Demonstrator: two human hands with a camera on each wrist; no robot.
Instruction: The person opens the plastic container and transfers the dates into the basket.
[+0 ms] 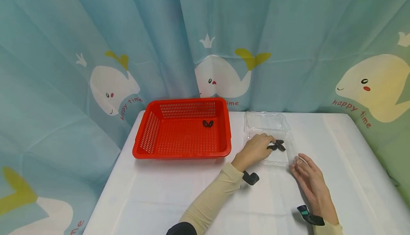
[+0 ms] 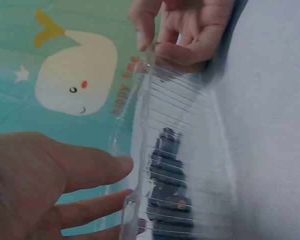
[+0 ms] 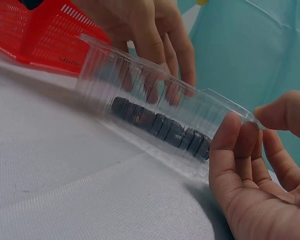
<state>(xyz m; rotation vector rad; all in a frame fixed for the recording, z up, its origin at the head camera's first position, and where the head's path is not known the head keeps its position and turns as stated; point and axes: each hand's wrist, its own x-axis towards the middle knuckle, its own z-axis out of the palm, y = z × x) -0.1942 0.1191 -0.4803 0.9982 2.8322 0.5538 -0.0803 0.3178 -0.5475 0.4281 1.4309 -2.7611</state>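
Observation:
A hinged clear plastic box (image 1: 276, 163) lies on the white table, its lid (image 1: 264, 113) folded open at the back. Several dark, glossy, oval date-like pieces (image 1: 280, 147) cluster inside it. My left hand (image 1: 254, 151) reaches over the box's left side, fingers loosely extended down beside those pieces; nothing shows gripped in the left wrist view. With thumb and fingertips, my right hand (image 1: 309, 178) pinches the box's near right corner, seen closely in the right wrist view (image 3: 260, 170). Through the clear wall the dark pieces (image 3: 160, 125) appear in a row.
Left of the box stands a red slotted plastic basket (image 1: 182, 156), with two similar dark pieces (image 1: 208, 124) at its back right. A curtain (image 1: 298, 50) printed with whales hangs behind the table (image 1: 160, 196). Each wrist wears a black strap-like device (image 1: 251, 179).

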